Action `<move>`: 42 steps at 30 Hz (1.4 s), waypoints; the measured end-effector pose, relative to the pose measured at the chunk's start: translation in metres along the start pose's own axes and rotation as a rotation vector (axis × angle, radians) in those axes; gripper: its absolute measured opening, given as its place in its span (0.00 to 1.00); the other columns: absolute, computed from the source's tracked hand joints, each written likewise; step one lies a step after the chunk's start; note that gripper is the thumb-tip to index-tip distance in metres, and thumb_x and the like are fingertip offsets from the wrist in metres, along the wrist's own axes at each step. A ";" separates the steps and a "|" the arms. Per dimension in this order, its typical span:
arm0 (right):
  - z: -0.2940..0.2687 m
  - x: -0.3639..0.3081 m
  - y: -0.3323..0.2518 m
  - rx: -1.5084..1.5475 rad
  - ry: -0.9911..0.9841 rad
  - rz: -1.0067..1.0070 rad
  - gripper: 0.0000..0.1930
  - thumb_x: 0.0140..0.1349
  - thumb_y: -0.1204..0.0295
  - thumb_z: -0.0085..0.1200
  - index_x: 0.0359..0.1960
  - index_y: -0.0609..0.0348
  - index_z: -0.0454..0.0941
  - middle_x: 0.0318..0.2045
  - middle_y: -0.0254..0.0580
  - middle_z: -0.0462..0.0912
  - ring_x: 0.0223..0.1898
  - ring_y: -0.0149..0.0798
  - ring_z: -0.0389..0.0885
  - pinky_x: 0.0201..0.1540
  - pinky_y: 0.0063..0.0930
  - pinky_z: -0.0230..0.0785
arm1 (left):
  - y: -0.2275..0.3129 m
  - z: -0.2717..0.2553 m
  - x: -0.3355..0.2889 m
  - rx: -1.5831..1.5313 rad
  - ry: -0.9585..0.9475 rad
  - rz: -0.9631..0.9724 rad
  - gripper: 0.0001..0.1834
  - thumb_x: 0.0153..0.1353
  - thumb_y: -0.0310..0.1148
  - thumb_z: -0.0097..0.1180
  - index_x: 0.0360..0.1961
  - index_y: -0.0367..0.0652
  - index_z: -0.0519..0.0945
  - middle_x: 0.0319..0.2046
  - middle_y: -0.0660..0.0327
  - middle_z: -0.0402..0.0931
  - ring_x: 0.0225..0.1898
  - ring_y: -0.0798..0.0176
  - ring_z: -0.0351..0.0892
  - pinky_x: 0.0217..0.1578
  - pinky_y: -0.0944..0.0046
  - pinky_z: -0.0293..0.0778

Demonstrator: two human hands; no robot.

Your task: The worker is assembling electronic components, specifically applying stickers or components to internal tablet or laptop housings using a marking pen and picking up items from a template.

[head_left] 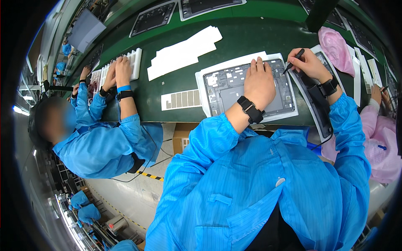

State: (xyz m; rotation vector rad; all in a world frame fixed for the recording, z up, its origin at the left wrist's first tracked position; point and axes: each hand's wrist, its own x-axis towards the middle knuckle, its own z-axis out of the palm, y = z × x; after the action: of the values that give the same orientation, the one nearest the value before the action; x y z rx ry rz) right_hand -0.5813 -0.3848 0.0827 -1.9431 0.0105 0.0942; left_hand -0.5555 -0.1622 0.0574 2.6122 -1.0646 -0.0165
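A grey tablet housing (229,97) lies in front of me on a white backing (201,90). My left hand (259,85) rests flat across its middle, fingers stretched out and together, holding nothing. At the housing's upper right edge, my right hand (309,65) grips a slim black pen-shaped tool (300,53), its tip angled down to the left, touching or just over the edge. A second dark, glossy tablet panel (321,109) sits on white backing under my right wrist. Left of the housing is a white strip with grey rectangular pads (184,100).
Overlapping white sheets (180,54) lie farther back on the green table (251,35). More tablet housings (153,18) line the far edge. A co-worker's hands (117,72) work at a white slotted tray (136,62) on the left. Pink cloth (335,50) and a pink-sleeved person (379,136) are at right.
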 end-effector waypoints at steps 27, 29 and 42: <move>0.009 -0.010 -0.014 -0.158 0.051 -0.048 0.09 0.65 0.70 0.51 0.30 0.63 0.77 0.18 0.30 0.75 0.20 0.22 0.70 0.24 0.18 0.61 | 0.037 0.016 0.021 0.158 0.000 -0.278 0.35 0.64 0.47 0.47 0.67 0.39 0.59 0.62 0.47 0.58 0.63 0.47 0.54 0.60 0.46 0.51; 0.005 -0.009 -0.007 -0.128 0.123 -0.079 0.10 0.66 0.70 0.50 0.30 0.63 0.77 0.18 0.29 0.74 0.20 0.22 0.70 0.24 0.17 0.60 | 0.036 0.016 0.021 0.157 0.009 -0.282 0.35 0.64 0.47 0.47 0.67 0.38 0.59 0.62 0.47 0.58 0.63 0.47 0.54 0.60 0.46 0.51; -0.008 -0.033 -0.037 -0.322 0.428 -0.293 0.12 0.66 0.68 0.46 0.37 0.64 0.78 0.24 0.43 0.79 0.27 0.43 0.78 0.33 0.35 0.68 | -0.010 -0.059 -0.020 -0.145 0.363 -0.089 0.23 0.63 0.35 0.49 0.56 0.32 0.70 0.49 0.41 0.72 0.56 0.42 0.67 0.56 0.45 0.64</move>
State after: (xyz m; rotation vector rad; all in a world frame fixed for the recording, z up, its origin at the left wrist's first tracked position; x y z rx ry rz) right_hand -0.6121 -0.3798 0.1228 -2.2289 -0.0060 -0.5438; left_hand -0.5553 -0.1244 0.1085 2.4067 -0.7881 0.3344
